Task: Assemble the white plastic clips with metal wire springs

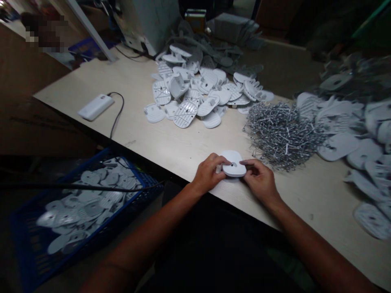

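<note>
Between my two hands, at the table's near edge, is a white rounded plastic plate (232, 156) with a small hole near its middle. My left hand (208, 173) pinches its left side, thumb and forefinger closed on it. On the opposite side, my right hand (261, 179) grips the rim with its fingertips. The plate's underside is hidden. Just beyond my right hand lies a heap of thin metal wire pins (285, 132). Farther back is a pile of similar white plastic parts (195, 93), some showing ribbed undersides.
A blue crate (27, 228) of white parts stands below the table (146, 146) on the left. A white power bank (95, 107) with a black cable lies on the left tabletop. More white parts (340, 146) are piled at right. A machine (149, 24) stands behind.
</note>
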### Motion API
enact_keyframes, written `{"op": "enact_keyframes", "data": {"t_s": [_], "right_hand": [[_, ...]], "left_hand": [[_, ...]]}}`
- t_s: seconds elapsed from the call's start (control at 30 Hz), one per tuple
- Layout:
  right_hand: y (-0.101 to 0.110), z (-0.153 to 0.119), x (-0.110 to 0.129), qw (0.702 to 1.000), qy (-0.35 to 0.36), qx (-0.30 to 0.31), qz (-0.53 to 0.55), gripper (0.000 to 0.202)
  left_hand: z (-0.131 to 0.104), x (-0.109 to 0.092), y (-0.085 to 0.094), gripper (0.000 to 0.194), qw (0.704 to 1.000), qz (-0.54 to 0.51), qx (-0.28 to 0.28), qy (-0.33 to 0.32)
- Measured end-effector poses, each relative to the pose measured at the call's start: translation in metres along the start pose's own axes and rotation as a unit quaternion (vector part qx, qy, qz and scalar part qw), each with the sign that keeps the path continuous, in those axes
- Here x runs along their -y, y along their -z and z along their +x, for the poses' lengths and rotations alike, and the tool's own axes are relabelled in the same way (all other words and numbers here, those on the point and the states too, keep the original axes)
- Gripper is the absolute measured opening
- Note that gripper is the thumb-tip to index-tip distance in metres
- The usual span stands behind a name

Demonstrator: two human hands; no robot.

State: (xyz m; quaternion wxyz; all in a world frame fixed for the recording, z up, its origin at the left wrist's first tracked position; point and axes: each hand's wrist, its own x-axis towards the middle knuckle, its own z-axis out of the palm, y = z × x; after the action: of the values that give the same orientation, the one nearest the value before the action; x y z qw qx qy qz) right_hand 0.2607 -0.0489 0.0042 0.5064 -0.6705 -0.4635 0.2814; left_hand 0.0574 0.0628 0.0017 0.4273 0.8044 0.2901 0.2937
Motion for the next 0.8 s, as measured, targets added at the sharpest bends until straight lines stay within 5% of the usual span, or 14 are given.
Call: {"op": "enact_keyframes", "data": {"t_s": [0.2, 0.3, 0.37, 0.43, 0.5, 0.6, 0.67, 0.8], "right_hand": [[-0.004, 0.003, 0.001, 0.999, 0.015, -0.006, -0.032, 0.029], [0.004, 0.001, 0.004, 1.0, -0.011, -0.011, -0.02, 0.034], [0.01, -0.002, 0.01, 0.998, -0.049, -0.018, -0.025, 0.041], [0.013, -0.005, 0.019, 0.995, -0.063, -0.038, -0.068, 0.047], [0.011, -0.008, 0.032, 0.993, -0.017, -0.047, -0.108, 0.043], [-0.003, -0.01, 0.055, 0.985, 0.098, 0.013, -0.139, 0.035], [-0.015, -0.006, 0.066, 0.98, 0.125, 0.064, -0.139, 0.039], [-0.033, 0.01, 0.068, 0.989, -0.046, 0.137, 0.002, 0.078]], "left_hand": [[0.003, -0.007, -0.006, 0.03, 0.999, 0.023, -0.009, 0.027], [-0.002, -0.008, 0.009, 0.039, 0.999, -0.019, 0.024, 0.028], [-0.009, -0.006, 0.025, 0.062, 0.991, -0.1, 0.041, 0.075], [-0.02, -0.005, 0.039, 0.084, 0.966, -0.209, 0.028, 0.146], [-0.032, -0.006, 0.046, 0.086, 0.929, -0.306, 0.02, 0.208], [-0.045, -0.013, 0.043, 0.078, 0.863, -0.43, 0.073, 0.255], [-0.051, -0.017, 0.037, 0.08, 0.834, -0.485, 0.059, 0.256], [-0.059, -0.023, 0.034, 0.088, 0.834, -0.502, -0.049, 0.222]]}}
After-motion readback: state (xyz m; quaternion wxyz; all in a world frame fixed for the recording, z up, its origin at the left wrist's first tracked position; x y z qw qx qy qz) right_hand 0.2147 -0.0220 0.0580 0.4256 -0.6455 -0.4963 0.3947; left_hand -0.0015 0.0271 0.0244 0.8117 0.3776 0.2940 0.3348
